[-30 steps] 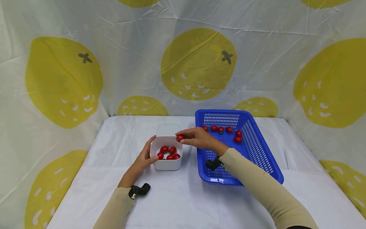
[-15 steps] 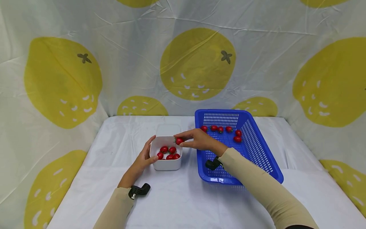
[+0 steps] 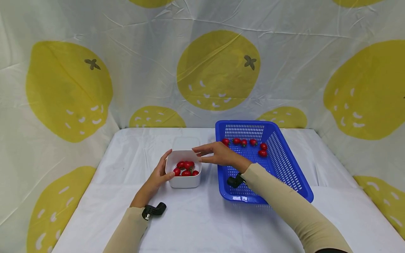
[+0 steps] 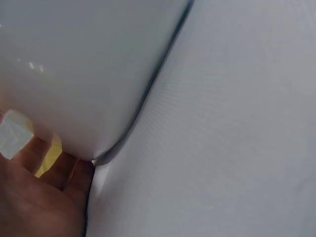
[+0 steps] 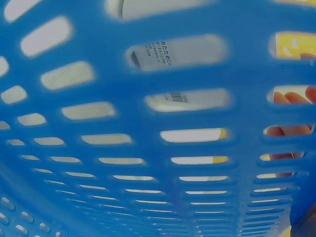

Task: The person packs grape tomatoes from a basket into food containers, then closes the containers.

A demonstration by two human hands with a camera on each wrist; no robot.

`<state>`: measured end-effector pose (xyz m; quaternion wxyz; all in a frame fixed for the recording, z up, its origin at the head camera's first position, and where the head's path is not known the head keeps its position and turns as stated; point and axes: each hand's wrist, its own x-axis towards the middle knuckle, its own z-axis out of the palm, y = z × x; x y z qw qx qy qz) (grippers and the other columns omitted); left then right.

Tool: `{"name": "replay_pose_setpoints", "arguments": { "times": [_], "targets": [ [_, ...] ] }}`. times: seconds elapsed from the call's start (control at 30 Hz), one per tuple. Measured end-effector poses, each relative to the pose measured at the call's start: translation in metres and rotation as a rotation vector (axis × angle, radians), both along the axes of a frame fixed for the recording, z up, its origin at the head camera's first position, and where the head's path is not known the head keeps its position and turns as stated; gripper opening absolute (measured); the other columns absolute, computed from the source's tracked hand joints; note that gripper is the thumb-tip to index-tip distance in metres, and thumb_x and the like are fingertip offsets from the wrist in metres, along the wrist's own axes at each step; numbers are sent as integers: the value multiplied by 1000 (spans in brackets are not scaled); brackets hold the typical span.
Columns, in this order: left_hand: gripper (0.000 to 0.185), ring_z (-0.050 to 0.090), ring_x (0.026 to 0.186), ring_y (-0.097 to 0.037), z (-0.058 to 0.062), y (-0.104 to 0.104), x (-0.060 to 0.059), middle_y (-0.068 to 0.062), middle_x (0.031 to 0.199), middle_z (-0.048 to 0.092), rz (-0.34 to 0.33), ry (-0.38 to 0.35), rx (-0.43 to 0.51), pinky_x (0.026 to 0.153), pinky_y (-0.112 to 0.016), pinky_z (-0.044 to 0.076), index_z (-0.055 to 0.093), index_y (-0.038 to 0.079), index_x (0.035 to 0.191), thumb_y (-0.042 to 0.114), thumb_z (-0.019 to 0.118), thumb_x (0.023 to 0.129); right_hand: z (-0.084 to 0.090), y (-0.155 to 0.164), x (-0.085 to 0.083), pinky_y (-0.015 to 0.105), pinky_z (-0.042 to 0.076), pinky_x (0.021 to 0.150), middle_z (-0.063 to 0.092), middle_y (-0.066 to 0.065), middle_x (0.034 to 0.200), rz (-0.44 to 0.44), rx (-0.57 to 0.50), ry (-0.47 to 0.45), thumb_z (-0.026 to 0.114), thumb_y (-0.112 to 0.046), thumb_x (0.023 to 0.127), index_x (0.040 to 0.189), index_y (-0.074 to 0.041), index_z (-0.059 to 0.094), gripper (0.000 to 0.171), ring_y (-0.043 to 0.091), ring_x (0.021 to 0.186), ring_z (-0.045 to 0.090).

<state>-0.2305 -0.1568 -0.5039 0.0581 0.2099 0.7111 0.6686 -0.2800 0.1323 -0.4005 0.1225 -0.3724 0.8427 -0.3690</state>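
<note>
My left hand [image 3: 155, 176] grips the left side of a square white container [image 3: 185, 182], its thumb over the near rim. Up close, the left wrist view shows the container's smooth wall [image 4: 84, 69] with the fingers of that hand [image 4: 44, 192] against it. Inside lie several red cherry tomatoes [image 3: 189, 165]. Over the container's right rim, my right hand [image 3: 218, 154] has its fingers extended and thumb apart, with nothing between them. The basket's blue lattice fills the right wrist view and hides most of that hand.
A blue perforated basket [image 3: 280, 160] stands to the right, under my right forearm. Several cherry tomatoes [image 3: 253, 142] lie toward its far end. A pale translucent lid-like piece [image 3: 186, 142] lies behind the container. White cloth [image 3: 196, 221] covers the table, and a lemon-print curtain [image 3: 142, 70] hangs behind.
The cherry tomato that my right hand pinched was lowered slightly at the container's right rim, then let go. It is now among the others inside. My left hand has stayed in place.
</note>
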Motion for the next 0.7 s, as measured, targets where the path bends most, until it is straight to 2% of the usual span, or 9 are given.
{"name": "replay_pose_setpoints", "arguments": {
  "times": [0.13, 0.27, 0.57, 0.7],
  "targets": [
    [81, 4, 147, -31, 0, 0, 0, -5, 160, 10, -3, -3, 3, 112, -58, 15, 17, 34, 153, 22, 63, 88, 0, 0, 0, 35, 52, 89, 63, 10, 126, 0, 14, 9, 68, -21, 91, 135, -18, 58, 46, 17, 111, 63],
    [81, 9, 146, -33, -2, -1, 0, -8, 160, 12, 2, -14, -3, 110, -57, 19, 16, 33, 154, 21, 62, 87, 0, 1, 0, 35, 52, 89, 64, 10, 126, 3, 15, 13, 68, -22, 90, 135, -18, 59, 46, 16, 111, 63],
    [84, 5, 146, -33, 0, 0, 0, -10, 160, 9, -17, -2, 17, 111, -58, 16, 15, 28, 155, 24, 64, 87, 3, 1, 0, 35, 51, 91, 63, 10, 126, 20, 15, -11, 68, -22, 91, 134, -18, 59, 44, 16, 113, 62],
    [85, 2, 146, -35, 1, 0, 1, -10, 160, 8, -12, 8, 15, 111, -61, 12, 14, 25, 155, 25, 65, 87, 6, 2, -1, 33, 51, 91, 63, 12, 126, 14, -14, -56, 67, -20, 91, 133, -14, 60, 43, 16, 113, 62]
  ]
}}
